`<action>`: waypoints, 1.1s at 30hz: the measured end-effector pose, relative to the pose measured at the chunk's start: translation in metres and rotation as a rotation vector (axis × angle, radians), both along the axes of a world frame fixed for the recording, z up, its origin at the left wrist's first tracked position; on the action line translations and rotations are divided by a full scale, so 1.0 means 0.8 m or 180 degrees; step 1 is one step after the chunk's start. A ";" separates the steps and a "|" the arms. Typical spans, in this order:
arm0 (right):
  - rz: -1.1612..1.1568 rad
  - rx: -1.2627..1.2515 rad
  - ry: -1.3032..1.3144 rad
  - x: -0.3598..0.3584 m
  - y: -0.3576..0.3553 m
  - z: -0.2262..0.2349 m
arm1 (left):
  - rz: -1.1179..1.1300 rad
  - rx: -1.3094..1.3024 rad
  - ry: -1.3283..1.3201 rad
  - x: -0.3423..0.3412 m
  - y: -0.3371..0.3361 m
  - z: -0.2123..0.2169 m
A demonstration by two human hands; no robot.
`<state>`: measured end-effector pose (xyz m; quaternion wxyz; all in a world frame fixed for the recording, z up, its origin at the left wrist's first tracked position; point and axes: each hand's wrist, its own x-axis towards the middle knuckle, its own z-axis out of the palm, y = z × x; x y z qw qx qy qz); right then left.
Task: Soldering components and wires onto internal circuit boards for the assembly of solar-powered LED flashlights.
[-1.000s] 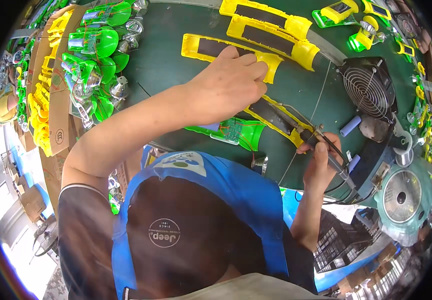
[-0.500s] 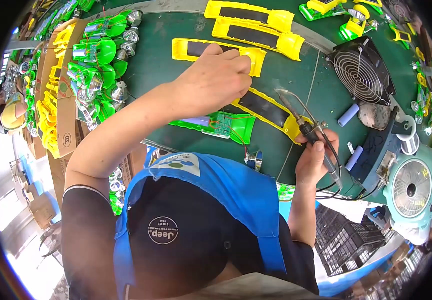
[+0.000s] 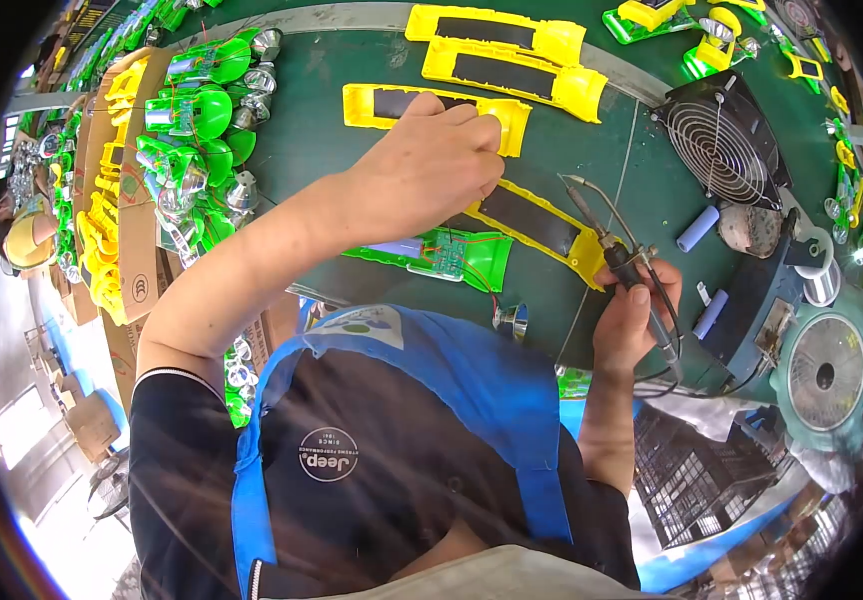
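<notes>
In my right hand (image 3: 637,315) is a soldering iron (image 3: 642,275), gripped by its dark handle with the tip pointing up and away. A thin metal tube runs beside the tip. My left hand (image 3: 442,160) is closed above the bench, fingers curled in; whatever they hold is hidden. Below that hand lies a yellow plastic housing (image 3: 527,217) with a dark strip, its left end covered by the hand. Another yellow housing (image 3: 367,105) lies just beyond. Nearer me sits a green housing (image 3: 487,262) with a circuit board and wires, a silver reflector (image 3: 514,320) beside it.
Two more yellow housings (image 3: 512,75) lie farther back. A black fan (image 3: 720,140), purple cells (image 3: 698,228), a solder spool (image 3: 820,280) and a teal fan (image 3: 824,375) stand right. Green assemblies (image 3: 202,110) and a carton (image 3: 140,270) of yellow parts are left. Another person (image 3: 27,235) sits far left.
My hands stay in nearly the same places. The soldering iron is still in my right hand, its tip shifted very slightly right. The whole view has shifted a little.
</notes>
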<state>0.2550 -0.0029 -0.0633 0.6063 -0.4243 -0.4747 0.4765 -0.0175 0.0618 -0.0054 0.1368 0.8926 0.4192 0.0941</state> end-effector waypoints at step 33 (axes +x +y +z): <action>-0.0014 -0.0081 -0.0116 -0.055 0.019 0.006 | 0.0648 0.0365 -0.1274 0.055 -0.084 0.000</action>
